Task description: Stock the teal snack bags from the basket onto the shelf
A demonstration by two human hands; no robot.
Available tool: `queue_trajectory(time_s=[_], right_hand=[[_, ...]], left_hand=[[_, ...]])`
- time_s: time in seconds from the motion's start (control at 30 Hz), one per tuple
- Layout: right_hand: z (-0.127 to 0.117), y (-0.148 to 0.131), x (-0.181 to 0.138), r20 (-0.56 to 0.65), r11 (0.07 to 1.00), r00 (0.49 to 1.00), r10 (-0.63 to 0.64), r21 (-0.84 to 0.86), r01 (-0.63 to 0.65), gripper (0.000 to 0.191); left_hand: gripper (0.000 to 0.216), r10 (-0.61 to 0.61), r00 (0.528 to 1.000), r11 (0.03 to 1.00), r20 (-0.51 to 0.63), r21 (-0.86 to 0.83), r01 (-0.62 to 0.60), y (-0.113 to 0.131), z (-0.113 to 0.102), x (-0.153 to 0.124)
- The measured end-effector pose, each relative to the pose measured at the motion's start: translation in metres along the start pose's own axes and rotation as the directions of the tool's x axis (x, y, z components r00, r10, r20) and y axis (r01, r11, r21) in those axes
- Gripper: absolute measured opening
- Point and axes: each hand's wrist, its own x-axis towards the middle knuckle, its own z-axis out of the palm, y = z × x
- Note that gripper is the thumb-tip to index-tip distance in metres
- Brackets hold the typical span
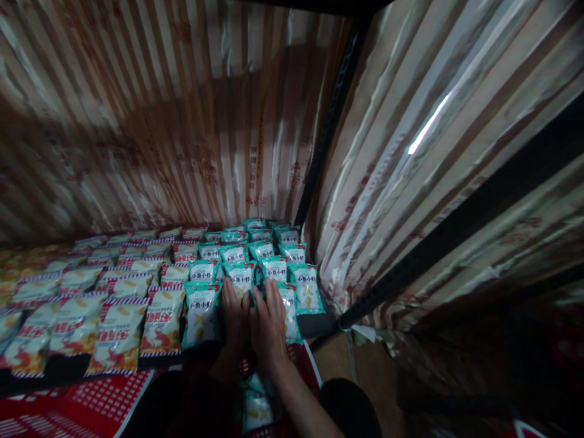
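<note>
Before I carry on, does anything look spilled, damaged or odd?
No spill or damage shows among the bags. One oddity: a bright streak in the sheeting, upper right, far brighter than its surroundings; gap or glare, I can't tell.

right packets [202, 313] teal and white with dark lettering; left packets [117, 337] white and orange with red lettering and striped ends; basket [103, 398] red; frame [456, 230] black; sheeting [283, 140] beige with reddish-brown print.

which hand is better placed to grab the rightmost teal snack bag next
Right, most likely: the right hand is nearer the rightmost teal snack bag, while the left hand sits on the right hand's other side.
</note>
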Motion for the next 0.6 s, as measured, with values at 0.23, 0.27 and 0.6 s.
queue_trajectory(time_s=[0.23,0.27,0.6], right_hand=[[-0.016,0.033,-0.048,-0.033,0.954,0.975,0.221,-0.202,-0.223,0.078],[-0.014,0.036,-0.05,-0.019,0.956,0.975,0.221,-0.192,-0.221,0.077],[0.013,0.051,-0.017,-0.066,0.975,0.988,0.14,-0.165,-0.149,0.075]], left_hand=[[0.062,0.055,0.997,0.998,-0.045,-0.015,-0.056,0.01,-0.008,0.004],[0.062,0.072,0.996,0.997,-0.043,0.003,-0.072,0.011,-0.008,0.003],[0.062,0.121,0.992,0.992,-0.029,0.049,-0.119,0.009,-0.006,0.002]])
